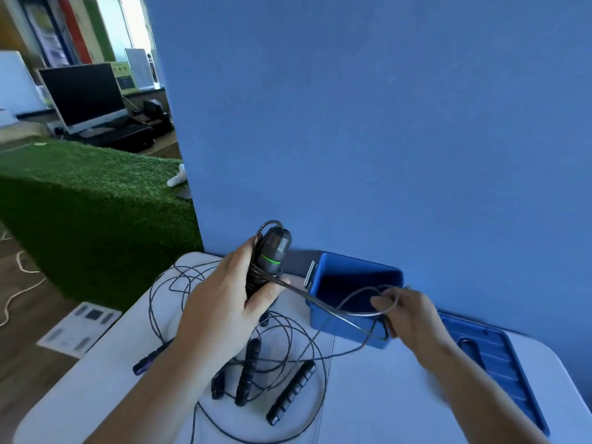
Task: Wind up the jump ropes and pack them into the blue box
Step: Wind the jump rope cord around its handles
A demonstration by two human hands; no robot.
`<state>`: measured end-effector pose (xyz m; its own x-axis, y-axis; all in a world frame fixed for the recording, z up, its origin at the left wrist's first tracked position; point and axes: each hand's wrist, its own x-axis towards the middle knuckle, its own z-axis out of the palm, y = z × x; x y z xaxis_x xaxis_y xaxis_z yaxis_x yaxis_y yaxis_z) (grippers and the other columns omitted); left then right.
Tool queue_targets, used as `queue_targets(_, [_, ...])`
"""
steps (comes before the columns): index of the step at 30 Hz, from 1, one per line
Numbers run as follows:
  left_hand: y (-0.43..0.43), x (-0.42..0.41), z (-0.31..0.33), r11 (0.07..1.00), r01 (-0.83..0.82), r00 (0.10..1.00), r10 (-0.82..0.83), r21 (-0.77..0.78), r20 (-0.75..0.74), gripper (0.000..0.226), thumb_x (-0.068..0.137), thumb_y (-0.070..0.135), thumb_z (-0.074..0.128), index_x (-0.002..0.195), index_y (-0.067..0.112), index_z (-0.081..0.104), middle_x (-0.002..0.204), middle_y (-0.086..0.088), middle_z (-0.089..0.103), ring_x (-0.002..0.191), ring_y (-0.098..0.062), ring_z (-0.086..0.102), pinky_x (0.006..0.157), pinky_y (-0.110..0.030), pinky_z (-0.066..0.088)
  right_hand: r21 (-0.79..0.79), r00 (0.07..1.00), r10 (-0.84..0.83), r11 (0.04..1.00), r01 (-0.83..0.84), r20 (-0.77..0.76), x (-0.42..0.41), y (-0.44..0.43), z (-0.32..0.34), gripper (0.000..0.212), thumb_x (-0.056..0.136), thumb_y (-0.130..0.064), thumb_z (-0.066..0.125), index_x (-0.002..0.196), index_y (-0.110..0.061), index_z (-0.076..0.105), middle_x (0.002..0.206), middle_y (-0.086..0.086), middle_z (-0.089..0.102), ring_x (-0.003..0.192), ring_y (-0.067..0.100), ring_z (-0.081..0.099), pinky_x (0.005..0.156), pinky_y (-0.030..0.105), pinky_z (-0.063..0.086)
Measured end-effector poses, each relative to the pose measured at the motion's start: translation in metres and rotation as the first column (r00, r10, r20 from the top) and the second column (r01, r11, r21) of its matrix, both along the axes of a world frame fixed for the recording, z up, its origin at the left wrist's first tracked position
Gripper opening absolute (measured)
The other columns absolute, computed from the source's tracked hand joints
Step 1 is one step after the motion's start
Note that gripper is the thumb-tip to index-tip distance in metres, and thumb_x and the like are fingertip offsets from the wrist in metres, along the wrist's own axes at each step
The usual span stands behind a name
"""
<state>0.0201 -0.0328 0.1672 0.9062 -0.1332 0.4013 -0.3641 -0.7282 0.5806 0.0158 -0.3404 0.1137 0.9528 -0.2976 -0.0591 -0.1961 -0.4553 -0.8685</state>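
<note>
- Evidently mid-wind: the left hand [224, 302] grips the green-ringed handles [275, 251] upright, fingers curled round the lower part, so they serve as a spool with turns of cord already lying just above the thumb.
- The right hand [413, 315] pinches a loop of the cord [320, 304] between thumb and curled fingers [379, 304]. It is held out sideways, likely to keep the line taut for the next turn.
- That loop hangs over the open blue box [347, 328], which sits directly beneath the right fingertips and just beyond the left thumb.
- Under the left wrist, slack cord sprawls on the table [384, 405] among the black ribbed handles [291, 392] and a purple handle [150, 360], none of them wound yet.
- The blue lid [499, 363] lies flat beyond the right forearm, away from the box mouth.
</note>
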Motion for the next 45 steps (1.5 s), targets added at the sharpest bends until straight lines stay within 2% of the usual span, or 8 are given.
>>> queue_targets(7, [-0.004,0.002,0.001,0.993,-0.054,0.998,0.053,0.103,0.019,0.067,0.092,0.07,0.053,0.15,0.052,0.026,0.139,0.022,0.051,0.112,-0.005,0.059,0.076,-0.024,0.049,0.284,0.996,-0.082,0.956,0.07,0.031,-0.006,-0.046,0.022,0.015,0.084,-0.009,0.077,0.071,-0.005,0.072,0.058,0.009,0.051,0.056,0.023,0.044,0.053,0.034,0.037])
queue_targets(13, [-0.018,-0.003,0.012,0.995,-0.04,0.998,0.036,0.087,0.047,0.063,0.093,0.065,0.055,0.149,0.046,0.032,0.137,0.02,0.053,0.11,-0.003,0.056,0.072,-0.008,0.034,0.366,0.992,-0.101,0.928,0.068,0.072,-0.01,-0.054,0.039,0.016,0.094,0.002,0.059,0.08,0.003,0.067,0.066,0.012,0.066,0.06,0.025,0.054,0.051,0.03,0.044])
queue_targets(16, [-0.022,-0.004,0.015,0.997,-0.027,0.999,0.025,0.069,0.027,0.066,0.092,0.068,0.053,0.15,0.045,0.031,0.138,0.016,0.053,0.11,-0.01,0.058,0.073,-0.021,0.039,0.477,0.989,-0.117,0.877,0.06,0.09,-0.014,-0.051,0.052,0.017,0.097,0.006,0.046,0.088,-0.001,0.059,0.066,0.016,0.069,0.059,0.028,0.055,0.056,0.034,0.047])
queue_targets(22, [-0.02,-0.004,0.017,0.995,-0.019,1.0,0.017,0.094,0.021,0.065,0.093,0.065,0.053,0.15,0.043,0.033,0.137,0.015,0.054,0.108,-0.009,0.058,0.071,-0.02,0.038,0.598,0.99,-0.102,0.802,0.022,0.1,-0.02,-0.055,0.064,0.026,0.105,-0.005,0.038,0.108,-0.004,0.064,0.053,0.003,0.033,0.053,0.025,0.047,0.055,0.035,0.051])
queue_targets(29, [-0.019,-0.009,0.025,0.989,-0.044,0.998,0.038,0.142,0.043,0.07,0.086,0.08,0.038,0.142,0.039,0.041,0.115,0.013,0.061,0.095,-0.017,0.064,0.07,-0.039,0.055,0.823,0.999,-0.045,0.567,0.032,-0.008,-0.019,-0.068,0.07,0.019,0.104,-0.024,0.042,0.088,-0.023,0.051,0.057,-0.006,0.027,0.034,0.004,0.022,0.03,0.017,0.014])
queue_targets(33, [-0.019,-0.009,0.028,0.988,-0.054,0.998,0.049,0.142,0.034,0.072,0.086,0.08,0.04,0.144,0.038,0.04,0.117,0.012,0.061,0.096,-0.018,0.064,0.071,-0.04,0.055,0.857,0.999,-0.027,0.514,-0.026,0.046,-0.023,-0.071,0.082,0.015,0.078,-0.018,0.06,0.081,-0.021,0.045,0.061,-0.002,0.048,0.038,0.008,0.034,0.027,0.017,0.023])
queue_targets(39, [-0.018,-0.009,0.032,0.989,-0.039,0.999,0.035,0.14,0.03,0.072,0.083,0.078,0.038,0.142,0.036,0.042,0.111,0.013,0.061,0.088,-0.018,0.062,0.066,-0.038,0.053,0.373,0.982,-0.153,0.922,0.1,0.115,-0.034,-0.072,0.074,0.017,0.097,-0.001,0.058,0.113,-0.005,0.064,0.065,0.014,0.058,0.056,0.024,0.057,0.052,0.032,0.058])
queue_targets(45, [-0.023,-0.008,0.033,0.992,-0.032,0.999,0.03,0.123,0.024,0.07,0.086,0.08,0.042,0.14,0.037,0.043,0.109,0.011,0.062,0.092,-0.021,0.063,0.07,-0.042,0.055,-0.061,0.995,-0.042,0.997,0.048,0.093,-0.042,-0.057,0.056,0.015,0.091,-0.011,0.071,0.096,-0.022,0.061,0.064,0.01,0.07,0.054,0.026,0.068,0.067,0.048,0.063])
